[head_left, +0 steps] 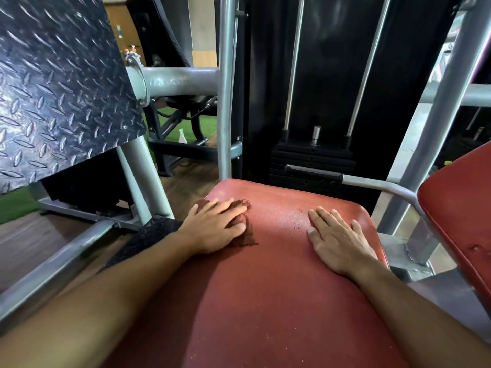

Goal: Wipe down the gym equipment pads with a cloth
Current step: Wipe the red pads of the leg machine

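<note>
A red padded seat (279, 274) of a leg press machine fills the lower middle. My left hand (215, 225) presses a brown cloth (245, 235) flat onto the seat's left front edge, fingers spread over it. My right hand (337, 236) lies flat and empty on the right part of the seat, palm down. Small droplets or specks show on the seat surface between the two hands. A second red pad (462, 208), the backrest, stands at the right edge.
A black diamond-plate footplate (58, 83) rises at the left on grey steel tubes (170, 81). The black weight stack (312, 158) with chrome guide rods stands straight ahead. A grey handle bar (385, 187) curves beside the seat. A spray bottle (182, 136) stands on green turf beyond.
</note>
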A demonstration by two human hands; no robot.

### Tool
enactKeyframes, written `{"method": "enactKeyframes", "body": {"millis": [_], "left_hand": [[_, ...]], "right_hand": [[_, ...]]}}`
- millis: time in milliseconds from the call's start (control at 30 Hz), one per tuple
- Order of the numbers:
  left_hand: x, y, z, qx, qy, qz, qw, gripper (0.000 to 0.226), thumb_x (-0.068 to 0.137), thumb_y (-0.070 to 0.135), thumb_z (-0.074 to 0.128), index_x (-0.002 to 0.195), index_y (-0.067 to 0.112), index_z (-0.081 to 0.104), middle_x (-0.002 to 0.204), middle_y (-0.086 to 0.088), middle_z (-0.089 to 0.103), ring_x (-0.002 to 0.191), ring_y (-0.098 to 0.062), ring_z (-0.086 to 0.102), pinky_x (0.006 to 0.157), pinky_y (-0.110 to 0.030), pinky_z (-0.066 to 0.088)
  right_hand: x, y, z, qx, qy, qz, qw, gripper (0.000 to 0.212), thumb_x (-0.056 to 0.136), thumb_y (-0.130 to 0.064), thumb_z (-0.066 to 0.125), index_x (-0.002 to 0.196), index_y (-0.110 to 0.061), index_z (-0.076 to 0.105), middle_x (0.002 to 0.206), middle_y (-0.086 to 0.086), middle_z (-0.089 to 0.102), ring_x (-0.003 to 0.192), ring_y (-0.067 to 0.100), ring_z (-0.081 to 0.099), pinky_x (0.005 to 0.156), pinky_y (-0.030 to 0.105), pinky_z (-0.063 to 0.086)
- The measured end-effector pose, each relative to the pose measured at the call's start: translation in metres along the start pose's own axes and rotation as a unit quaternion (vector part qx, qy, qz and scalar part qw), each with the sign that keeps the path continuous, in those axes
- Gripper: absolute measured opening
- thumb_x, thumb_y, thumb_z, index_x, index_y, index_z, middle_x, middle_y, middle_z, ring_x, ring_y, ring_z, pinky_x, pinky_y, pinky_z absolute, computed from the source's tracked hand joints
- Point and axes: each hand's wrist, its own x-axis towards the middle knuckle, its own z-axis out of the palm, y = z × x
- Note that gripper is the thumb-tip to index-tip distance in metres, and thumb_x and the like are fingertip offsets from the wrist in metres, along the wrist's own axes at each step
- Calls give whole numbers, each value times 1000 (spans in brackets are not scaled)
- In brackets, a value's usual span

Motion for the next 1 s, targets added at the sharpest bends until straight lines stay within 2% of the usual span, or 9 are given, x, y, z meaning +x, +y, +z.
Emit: {"method": "enactKeyframes", "body": {"millis": [100,200,300,400,500,567,667,900,1000], "left_hand": [[17,35,1,12,-3,13,1000,57,95,60,25,149,50,12,164,9,3,150,-21,1,116,-59,0],[22,89,6,-17,-5,123,992,52,99,55,31,149,48,23,163,10,10,150,-18,6,117,-55,-2],[24,109,-5,-295,-14,136,946,45,97,39,48,142,43,43,158,11,28,145,-12,23,121,-44,9],[11,74,-23,-485,77,86,867,42,91,27,51,132,33,55,144,9,50,132,-5,43,117,-31,27],[-14,30,-16,-236,106,62,964,57,92,49,36,141,22,47,149,2,45,138,-16,39,114,-35,29],[-33,15,1,-78,32,49,995,65,99,55,27,155,24,20,163,6,13,150,-15,11,121,-44,11],[-37,14,12,-21,-17,38,999,65,100,58,17,156,30,0,162,12,-9,149,-11,-10,121,-44,-2],[-28,12,14,24,-3,53,998,67,96,63,10,156,33,-4,163,12,-10,149,-12,-10,121,-46,-1],[-27,12,14,21,4,59,998,68,97,63,10,156,32,-2,163,11,-9,150,-13,-9,121,-46,-1]], "right_hand": [[-3,0,0,44,4,5,999,57,105,-44,25,159,-30,14,167,-9,7,154,14,-1,122,47,-2],[-9,-1,-14,239,80,20,967,50,106,-31,40,155,-25,32,163,-2,26,151,13,16,119,30,4],[-16,-3,-25,342,114,58,931,45,106,-21,43,150,-18,42,156,1,37,145,14,23,100,12,16],[-13,-19,-19,242,103,29,964,46,106,-30,40,151,-22,39,160,0,33,148,15,23,121,35,14],[-4,-60,-2,98,84,-51,990,52,104,-45,32,153,-28,30,165,-2,20,152,18,14,122,52,9],[2,-92,5,47,52,-76,995,55,102,-54,23,154,-33,22,166,-4,10,153,23,3,119,60,4],[13,-108,11,15,5,-44,999,57,98,-62,15,152,-42,18,165,-9,6,152,29,1,112,70,2],[9,-60,1,-4,2,32,999,59,98,-61,16,154,-44,14,166,-12,5,153,26,1,111,72,1],[-8,-38,-2,-20,-26,-9,999,60,100,-63,17,156,-44,8,167,-13,1,154,21,-1,116,67,1]]}}
